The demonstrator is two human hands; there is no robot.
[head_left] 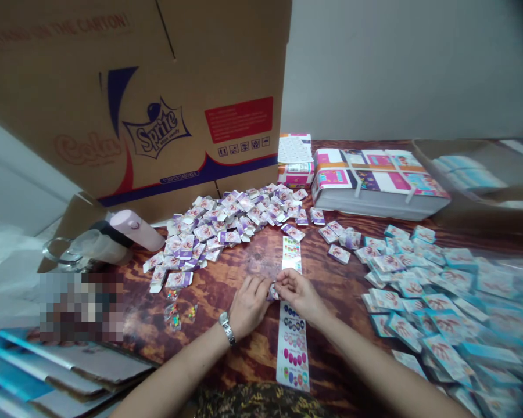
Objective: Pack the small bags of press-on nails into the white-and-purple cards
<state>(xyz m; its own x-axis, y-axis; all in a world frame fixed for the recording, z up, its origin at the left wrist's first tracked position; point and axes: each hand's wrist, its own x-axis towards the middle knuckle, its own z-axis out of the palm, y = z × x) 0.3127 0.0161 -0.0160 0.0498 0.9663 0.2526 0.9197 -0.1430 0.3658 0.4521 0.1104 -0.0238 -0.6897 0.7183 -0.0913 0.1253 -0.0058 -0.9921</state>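
Observation:
Near the middle of the table, my left hand (249, 305), with a metal watch on its wrist, and my right hand (300, 296) meet over a small white and purple carton (273, 292). The fingers of both are closed on it and hide most of it. Beneath the hands runs a long sticker strip (293, 342) with rows of coloured nail-shaped designs. Left of them lie several small clear packets of coloured candy (174, 316). A heap of small white and purple cartons (226, 217) rises beyond my left hand.
Many blue and white cartons (440, 302) spread over the right side. Behind stand a bundle of printed sheets (379, 180), a large cardboard box (165, 104) and an open box (470, 215). A pink bottle (135, 229) and a clear jug (96, 247) lie at left.

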